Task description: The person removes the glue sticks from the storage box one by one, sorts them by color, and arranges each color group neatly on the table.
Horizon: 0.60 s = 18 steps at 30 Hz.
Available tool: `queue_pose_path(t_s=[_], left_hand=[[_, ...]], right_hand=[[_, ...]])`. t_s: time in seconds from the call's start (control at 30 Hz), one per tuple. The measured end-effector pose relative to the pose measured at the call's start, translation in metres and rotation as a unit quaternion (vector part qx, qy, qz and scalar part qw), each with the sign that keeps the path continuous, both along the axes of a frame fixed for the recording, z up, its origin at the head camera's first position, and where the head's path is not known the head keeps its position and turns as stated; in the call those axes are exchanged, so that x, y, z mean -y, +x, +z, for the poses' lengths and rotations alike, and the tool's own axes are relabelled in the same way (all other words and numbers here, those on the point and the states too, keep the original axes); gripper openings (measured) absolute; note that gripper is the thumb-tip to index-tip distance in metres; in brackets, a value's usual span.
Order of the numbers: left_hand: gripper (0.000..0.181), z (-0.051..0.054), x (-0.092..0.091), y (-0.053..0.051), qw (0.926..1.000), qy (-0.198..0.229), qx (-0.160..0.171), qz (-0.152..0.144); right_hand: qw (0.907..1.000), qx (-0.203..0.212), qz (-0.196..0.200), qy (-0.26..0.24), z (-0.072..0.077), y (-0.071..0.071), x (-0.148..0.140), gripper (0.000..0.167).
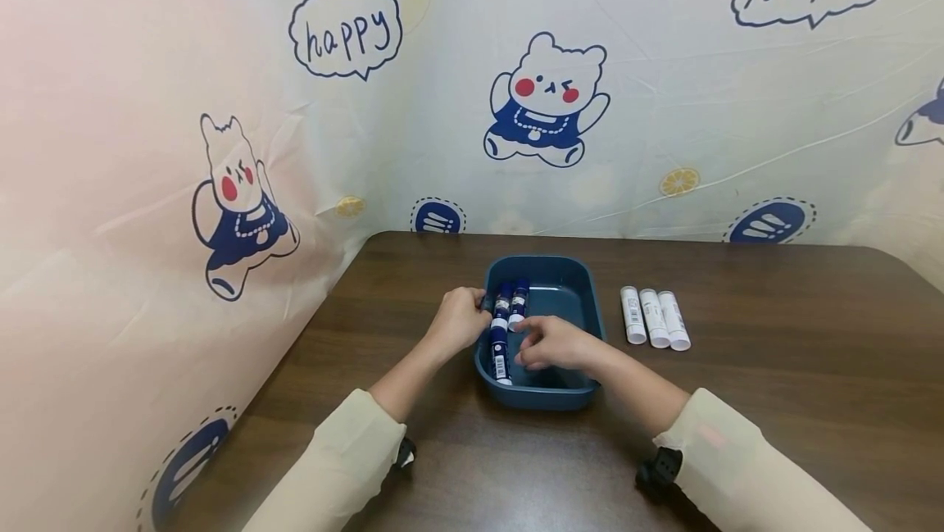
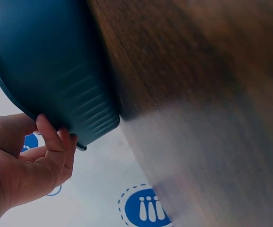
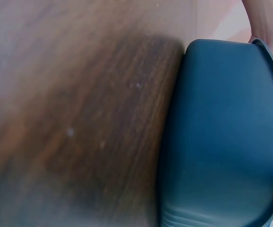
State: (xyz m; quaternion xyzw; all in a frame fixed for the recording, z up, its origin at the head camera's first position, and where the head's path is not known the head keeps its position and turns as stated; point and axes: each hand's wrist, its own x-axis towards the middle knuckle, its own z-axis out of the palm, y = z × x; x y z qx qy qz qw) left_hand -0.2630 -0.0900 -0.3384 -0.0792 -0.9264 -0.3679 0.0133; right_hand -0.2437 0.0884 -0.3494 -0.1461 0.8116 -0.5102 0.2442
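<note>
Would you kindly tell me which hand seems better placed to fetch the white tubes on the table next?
Probably the right hand: it reaches into the blue bin, nearer the white tubes, and appears to hold nothing. The left hand grips the bin's left rim, farther from them.

Your sleeves (image 1: 332, 462) are pale cream and loose. You wear a chunky black device (image 1: 660, 469) under the right cuff (image 1: 680, 429) and a black piece (image 1: 405, 453) under the left.

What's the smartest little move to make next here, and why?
Perhaps the right hand should reach for the white tube nearest the bin: three blue tubes lie in its left half, room shows beside them, and the left hand holds the bin.
</note>
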Motion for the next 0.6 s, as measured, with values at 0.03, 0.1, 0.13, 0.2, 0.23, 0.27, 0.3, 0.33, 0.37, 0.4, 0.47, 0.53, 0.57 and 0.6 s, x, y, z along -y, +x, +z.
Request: queue_pose_path(t_s=[0.03, 0.1, 0.13, 0.2, 0.23, 0.27, 0.3, 0.33, 0.37, 0.4, 0.47, 0.53, 0.57, 0.6], left_hand=[[0.041, 0.000, 0.000, 0.000, 1.0000, 0.000, -0.001, 0.000], [0.041, 0.000, 0.000, 0.000, 1.0000, 0.002, -0.003, -0.001], [0.041, 0.000, 0.000, 0.000, 1.0000, 0.002, -0.004, -0.001], [0.041, 0.000, 0.000, 0.000, 1.0000, 0.002, -0.004, -0.003], [0.041, 0.000, 0.000, 0.000, 1.0000, 0.002, -0.004, -0.003], [0.041, 0.000, 0.000, 0.001, 1.0000, 0.003, -0.004, -0.003], [0.041, 0.000, 0.001, 0.001, 1.0000, 0.003, -0.002, -0.002], [0.041, 0.000, 0.001, 0.001, 1.0000, 0.004, 0.000, -0.002], [0.041, 0.000, 0.001, 0.001, 1.0000, 0.003, 0.001, -0.002], [0.041, 0.000, 0.000, 0.001, 1.0000, 0.003, 0.001, -0.002], [0.041, 0.000, 0.000, 0.001, 1.0000, 0.001, 0.000, -0.002], [0.041, 0.000, 0.000, 0.001, 1.0000, 0.000, -0.001, -0.003], [0.041, 0.000, 0.000, 0.001, 1.0000, -0.002, -0.002, -0.003], [0.041, 0.000, 0.000, 0.000, 1.0000, -0.003, -0.003, -0.004]], right_hand=[[1.0000, 0.003, 0.002, -0.001, 0.000, 0.000, 0.000, 0.056], [0.9999, 0.009, 0.006, 0.000, -0.001, -0.001, 0.001, 0.057], [0.9999, 0.012, 0.008, 0.001, -0.001, -0.001, 0.001, 0.058], [0.9998, 0.014, 0.015, 0.000, -0.001, 0.000, 0.003, 0.060], [0.9997, 0.014, 0.018, 0.001, -0.001, 0.000, 0.004, 0.060], [0.9997, 0.014, 0.021, 0.002, -0.001, 0.000, 0.004, 0.060], [0.9996, 0.013, 0.023, 0.004, -0.002, 0.000, 0.005, 0.060], [0.9996, 0.012, 0.025, 0.007, -0.003, 0.000, 0.006, 0.061], [0.9995, 0.012, 0.025, 0.012, -0.003, 0.000, 0.006, 0.061], [0.9994, 0.011, 0.027, 0.019, -0.004, 0.000, 0.007, 0.060], [0.9991, 0.010, 0.026, 0.033, -0.005, -0.001, 0.008, 0.059], [0.9986, 0.009, 0.027, 0.046, -0.004, -0.001, 0.010, 0.058], [0.9983, 0.008, 0.027, 0.051, -0.004, -0.001, 0.010, 0.058], [0.9982, 0.006, 0.026, 0.054, -0.004, 0.000, 0.011, 0.058]])
